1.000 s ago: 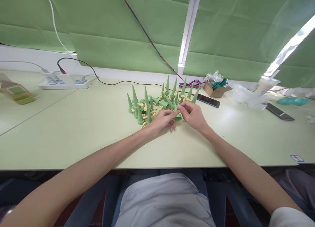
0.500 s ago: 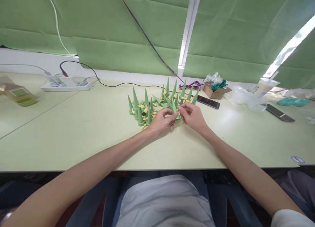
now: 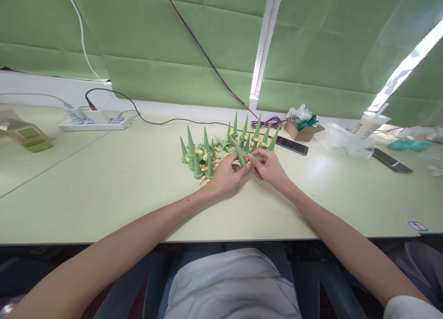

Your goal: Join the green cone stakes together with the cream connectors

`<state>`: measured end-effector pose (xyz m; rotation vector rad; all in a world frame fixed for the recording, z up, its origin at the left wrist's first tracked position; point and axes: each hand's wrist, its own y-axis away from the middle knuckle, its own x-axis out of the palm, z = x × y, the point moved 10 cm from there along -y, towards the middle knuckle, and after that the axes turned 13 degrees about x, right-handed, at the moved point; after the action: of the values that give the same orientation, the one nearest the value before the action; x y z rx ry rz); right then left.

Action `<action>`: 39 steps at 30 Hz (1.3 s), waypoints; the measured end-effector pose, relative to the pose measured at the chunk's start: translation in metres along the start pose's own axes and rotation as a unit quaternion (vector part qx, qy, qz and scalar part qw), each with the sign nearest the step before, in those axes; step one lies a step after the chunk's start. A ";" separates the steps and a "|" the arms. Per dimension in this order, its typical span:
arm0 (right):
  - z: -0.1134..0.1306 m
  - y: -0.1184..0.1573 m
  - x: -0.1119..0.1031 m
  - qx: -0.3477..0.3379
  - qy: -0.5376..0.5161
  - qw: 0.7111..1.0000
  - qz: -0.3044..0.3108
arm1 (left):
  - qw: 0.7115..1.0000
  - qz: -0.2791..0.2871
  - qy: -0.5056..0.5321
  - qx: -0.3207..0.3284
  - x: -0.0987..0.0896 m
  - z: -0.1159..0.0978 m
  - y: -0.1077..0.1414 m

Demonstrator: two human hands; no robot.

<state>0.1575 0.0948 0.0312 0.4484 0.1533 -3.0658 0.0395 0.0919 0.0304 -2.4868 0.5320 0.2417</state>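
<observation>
Several green cones, most of them upright, stand in a cluster on the pale table [image 3: 145, 190], with small yellow pieces among them. My left hand [image 3: 228, 174] is closed on a green cone [image 3: 238, 154], which leans with its tip up and to the left. My right hand [image 3: 268, 167] is pinched at the lower right side of that cone, on a small yellow piece [image 3: 248, 160] mostly hidden by the fingers. Left of my hands, a green cone [image 3: 197, 168] stands near the cluster's front edge.
Behind to the right lie a phone [image 3: 292, 145] and a small cardboard box [image 3: 302, 132]. Farther right are a plastic cup [image 3: 368, 124] and a dark device [image 3: 391, 161]. A power strip [image 3: 95, 124] sits at the back left, its black cable running behind the cones.
The cone in my left hand has tilted, its tip now farther to the left. The left fingers have closed in around its base. My right hand has shifted slightly left and down.
</observation>
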 end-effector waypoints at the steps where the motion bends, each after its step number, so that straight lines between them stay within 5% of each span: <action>1: -0.002 0.000 0.001 0.005 -0.003 1.000 0.003 | 0.999 -0.003 -0.038 0.013 -0.002 -0.002 0.000; 8: -0.006 -0.002 0.003 0.021 -0.027 0.999 0.015 | 0.986 -0.005 -0.133 0.100 -0.003 -0.016 -0.002; 22: -0.003 -0.005 0.000 -0.021 0.056 0.998 -0.016 | 0.976 -0.035 -0.189 0.104 -0.012 -0.024 -0.003; 32: -0.011 -0.008 0.007 0.031 -0.019 0.999 0.034 | 0.950 -0.020 -0.217 0.226 -0.004 -0.038 0.001; 39: -0.015 -0.008 0.009 0.063 -0.056 0.995 0.045 | 0.953 -0.022 -0.211 0.218 -0.005 -0.037 0.000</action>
<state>0.1527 0.1046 0.0148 0.2791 -0.0643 -3.0118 0.0372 0.0718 0.0622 -1.9406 0.3073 0.5574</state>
